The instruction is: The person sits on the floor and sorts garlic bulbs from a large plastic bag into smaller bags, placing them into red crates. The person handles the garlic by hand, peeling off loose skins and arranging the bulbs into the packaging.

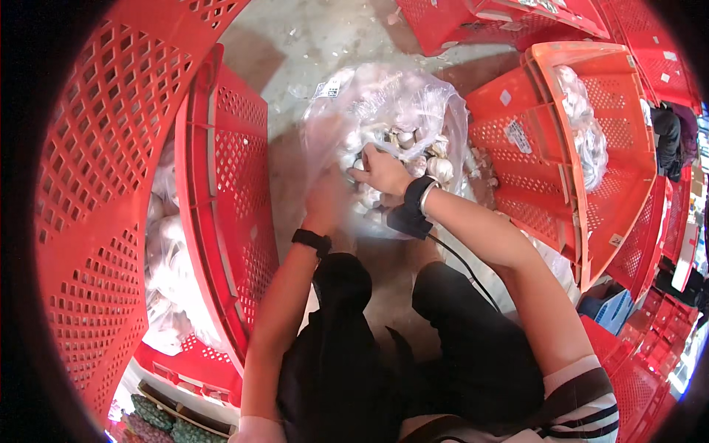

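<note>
A large clear plastic bag (pixel 393 97) full of garlic bulbs (pixel 440 168) stands on the floor before my knees, its mouth gaping toward me. My right hand (pixel 385 171) reaches over the opening, fingers bent among the bulbs and plastic film; whether it grips anything is hidden. At the bag's left side my left hand (pixel 327 196) is blurred by motion, so its hold cannot be made out. Black bands circle both wrists, and a dark device with a cable (pixel 409 221) hangs below the right one.
A red perforated crate (pixel 243 166) with bagged goods (pixel 171 277) stands close on the left. On the right, an orange-red crate (pixel 520 133) holds bagged garlic (pixel 581 133). More red crates (pixel 504 27) rise behind. Scraps of skin litter the concrete floor (pixel 310 33).
</note>
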A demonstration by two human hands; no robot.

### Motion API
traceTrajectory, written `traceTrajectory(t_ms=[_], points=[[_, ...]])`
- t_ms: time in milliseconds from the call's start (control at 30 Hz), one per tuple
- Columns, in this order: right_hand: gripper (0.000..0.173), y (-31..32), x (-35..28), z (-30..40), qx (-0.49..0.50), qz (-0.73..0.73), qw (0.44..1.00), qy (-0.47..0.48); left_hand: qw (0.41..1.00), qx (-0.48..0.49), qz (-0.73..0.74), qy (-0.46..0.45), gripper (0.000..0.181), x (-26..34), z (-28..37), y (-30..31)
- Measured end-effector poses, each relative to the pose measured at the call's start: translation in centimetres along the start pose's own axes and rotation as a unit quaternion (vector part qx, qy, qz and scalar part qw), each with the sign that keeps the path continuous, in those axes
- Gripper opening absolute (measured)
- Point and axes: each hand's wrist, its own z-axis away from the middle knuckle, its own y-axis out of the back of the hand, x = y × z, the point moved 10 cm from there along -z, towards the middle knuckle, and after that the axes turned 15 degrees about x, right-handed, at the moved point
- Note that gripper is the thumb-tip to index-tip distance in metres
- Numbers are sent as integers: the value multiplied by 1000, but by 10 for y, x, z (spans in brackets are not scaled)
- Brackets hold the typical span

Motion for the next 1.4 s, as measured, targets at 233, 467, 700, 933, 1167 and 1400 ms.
traceTrajectory(t_ms=[233,467,700,933,1167,1400], points=[[42,27,8,21,-32,-221,973,-60,952,107,269,-98,51,31,20,33],[50,82,-30,65,-4,-157,985,79,916,112,349,-161,47,46,30,26],[40,96,-16,73,25,-1,995,100,919,92,345,-166,45,43,27,7],[38,48,-1,47,-169,76,974,132,951,-191,73,-230,52,70,61,-62],[57,70,-52,-9,38,23,980,192,981,74,145,-107,34,35,15,-21],[37,69,-67,-18,70,38,974,212,947,236,167,-143,55,24,-16,44]])
